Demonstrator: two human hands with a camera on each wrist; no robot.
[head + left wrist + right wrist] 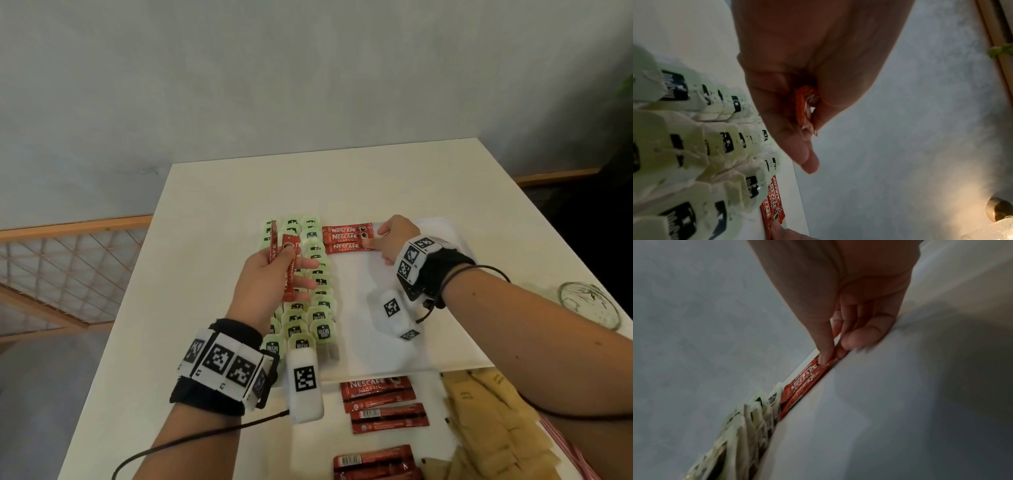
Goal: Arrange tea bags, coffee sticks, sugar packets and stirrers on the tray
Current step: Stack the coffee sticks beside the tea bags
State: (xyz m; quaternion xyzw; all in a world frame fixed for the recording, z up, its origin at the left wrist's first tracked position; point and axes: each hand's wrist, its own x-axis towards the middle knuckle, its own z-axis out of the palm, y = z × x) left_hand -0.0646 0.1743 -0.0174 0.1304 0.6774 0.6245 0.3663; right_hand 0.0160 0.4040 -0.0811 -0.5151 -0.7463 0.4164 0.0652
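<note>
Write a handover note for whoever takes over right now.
Left hand: holds two coffee sticks above the tea bags.
Right hand: fingertips on the three sticks laid on the tray.
Done: tea bags in rows along the tray's left side.
Left: spare sticks and sugar packets lie on the table nearest you; striped stirrers at their right edge.

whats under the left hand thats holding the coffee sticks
Rows of green tea bags lie on the white tray below the left hand, which holds two red coffee sticks. The bags directly beneath it are hidden.
</note>
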